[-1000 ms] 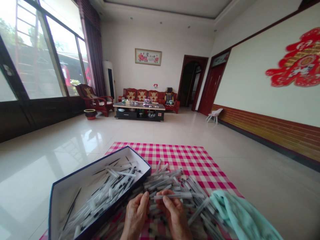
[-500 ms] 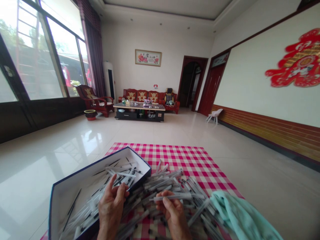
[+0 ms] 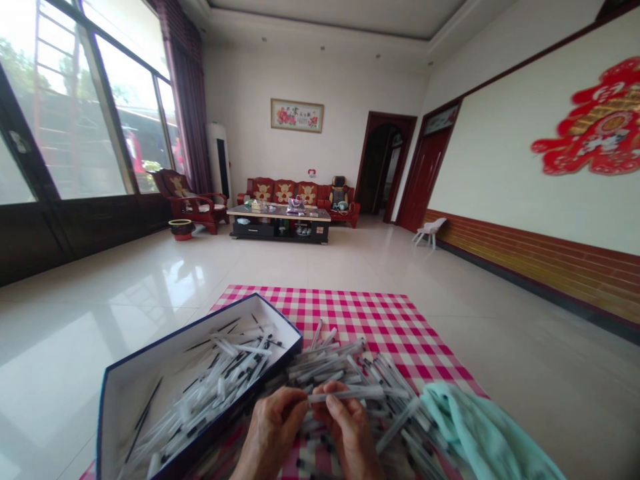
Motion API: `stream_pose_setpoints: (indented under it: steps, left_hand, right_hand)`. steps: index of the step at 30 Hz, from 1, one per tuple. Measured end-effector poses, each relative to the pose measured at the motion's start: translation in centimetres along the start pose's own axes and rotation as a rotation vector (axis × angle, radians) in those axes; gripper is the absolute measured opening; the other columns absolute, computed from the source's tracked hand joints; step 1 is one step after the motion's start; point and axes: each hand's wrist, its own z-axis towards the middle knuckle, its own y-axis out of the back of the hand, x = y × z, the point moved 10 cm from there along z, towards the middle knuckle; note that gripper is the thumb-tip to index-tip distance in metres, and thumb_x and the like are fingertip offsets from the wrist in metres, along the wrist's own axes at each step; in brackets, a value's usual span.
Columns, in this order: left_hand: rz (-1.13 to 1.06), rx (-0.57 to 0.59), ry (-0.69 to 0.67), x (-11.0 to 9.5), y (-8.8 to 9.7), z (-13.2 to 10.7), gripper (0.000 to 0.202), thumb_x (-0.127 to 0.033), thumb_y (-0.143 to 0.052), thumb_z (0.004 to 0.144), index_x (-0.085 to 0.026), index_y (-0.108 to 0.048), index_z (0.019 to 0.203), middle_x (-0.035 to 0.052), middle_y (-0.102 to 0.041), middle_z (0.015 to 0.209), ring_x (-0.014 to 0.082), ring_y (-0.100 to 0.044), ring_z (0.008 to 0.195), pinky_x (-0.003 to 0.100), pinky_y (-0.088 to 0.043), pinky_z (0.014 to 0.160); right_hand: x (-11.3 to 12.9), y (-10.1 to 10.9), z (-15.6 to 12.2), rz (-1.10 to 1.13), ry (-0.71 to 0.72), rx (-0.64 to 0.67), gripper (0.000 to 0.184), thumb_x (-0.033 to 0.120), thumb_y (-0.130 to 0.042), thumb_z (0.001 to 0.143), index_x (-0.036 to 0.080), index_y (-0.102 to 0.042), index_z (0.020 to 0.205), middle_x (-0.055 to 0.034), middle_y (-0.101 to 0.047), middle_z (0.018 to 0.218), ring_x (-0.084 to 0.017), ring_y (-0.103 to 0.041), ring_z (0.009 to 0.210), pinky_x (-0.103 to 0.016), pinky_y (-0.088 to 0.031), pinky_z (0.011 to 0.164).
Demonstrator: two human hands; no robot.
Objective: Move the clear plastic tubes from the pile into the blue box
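Dozens of clear plastic pens lie jumbled in the open white cardboard box, which has a dark blue rim and sits at the near left corner of the pink checked cloth spread on the tiled floor. A few thin black rods lie among them. Just beside the box, toward the near middle of the cloth, a second, loose pile of pens spreads out, the pens crossing at all angles. Judging by how things lie now, the box holds a good heap and the pile outside looks about as large, so neither looks used up.

Your left hand and right hand are both closed on one pen, held level above the pile. Your left fingers pinch its left end, and your right thumb and fingers hold it nearer the middle. Along the cloth's near right edge, a crumpled pale teal towel lies against the pile. Well ahead, across the floor, a low table stands before a red wooden sofa.
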Motion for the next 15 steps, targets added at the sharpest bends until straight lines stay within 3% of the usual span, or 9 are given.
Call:
stream_pose_setpoints:
  steps: [4, 8, 15]
  left_hand:
    - [-0.057, 0.005, 0.039, 1.0, 0.9, 0.2, 0.025, -0.038, -0.059, 0.078, -0.017, -0.071, 0.073, -0.0004, -0.06, 0.054, 0.0127, -0.052, 0.051, 0.02, -0.037, 0.05]
    - [-0.356, -0.062, 0.175, 3.4, 2.9, 0.4, 0.032, -0.045, -0.063, 0.075, -0.014, -0.068, 0.076, -0.0028, -0.056, 0.052, 0.0093, -0.047, 0.047, 0.019, -0.036, 0.046]
    - [-0.883, -0.462, 0.383, 7.6, 7.3, -0.2, 0.038, -0.034, -0.081, 0.055, -0.014, -0.066, 0.083, -0.0015, -0.067, 0.061, 0.0086, -0.056, 0.048, 0.017, -0.043, 0.044]
  right_hand:
    - [0.1, 0.6, 0.1, 0.056, 0.018, -0.045, 0.022, 0.033, -0.074, 0.072, 0.019, -0.068, 0.089, -0.006, -0.073, 0.088, -0.021, -0.067, 0.076, -0.034, -0.052, 0.069]
    - [0.5, 1.4, 0.3, 0.161, 0.035, -0.092, 0.024, 0.032, -0.077, 0.068, 0.02, -0.069, 0.088, -0.0051, -0.074, 0.088, -0.02, -0.067, 0.076, -0.031, -0.054, 0.065]
    - [0.8, 2.2, 0.6, 0.207, 0.047, -0.145, 0.025, 0.03, -0.079, 0.065, 0.019, -0.07, 0.086, -0.0055, -0.075, 0.086, -0.02, -0.068, 0.074, -0.031, -0.054, 0.065]
